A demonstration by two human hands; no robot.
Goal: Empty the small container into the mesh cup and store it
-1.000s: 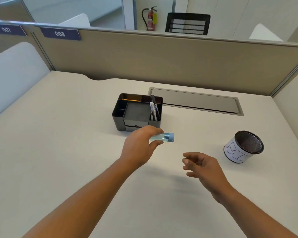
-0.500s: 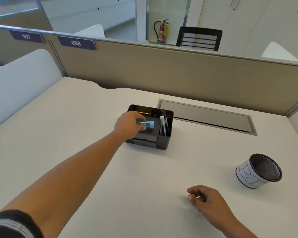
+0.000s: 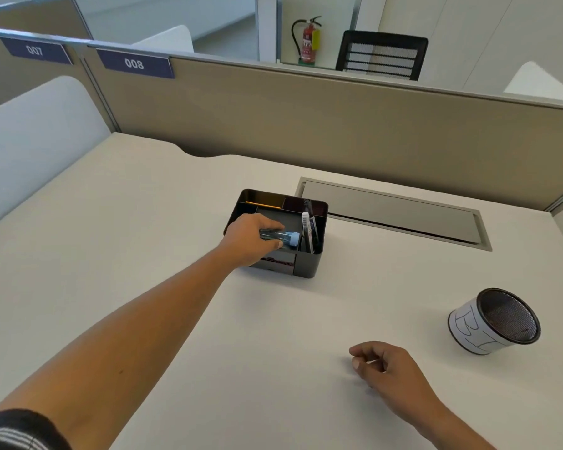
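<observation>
Lowest in the frame, right of centre, the right hand (image 3: 392, 368) rests on the pale desk (image 3: 143, 254) with its fingers loosely curled and nothing in it. Higher at the right edge stands the mesh cup (image 3: 494, 321), black wire with a white paper band, well apart from both hands; whether anything lies inside it cannot be told. From the lower left the bare left forearm runs up to the centre, where the left hand (image 3: 247, 237) grips the small container (image 3: 280, 237), a clear tube with a light blue cap, lying sideways between thumb and fingers over the middle tray of the black desk organiser (image 3: 316, 267). Pens (image 3: 306, 230) stand just beside its capped end.

The tube looks light, rigid and smooth, so likely a little slippery; a pinch across the barrel's middle, away from the cap, seems the safest hold. Judging by this, the storing step is underway.
</observation>
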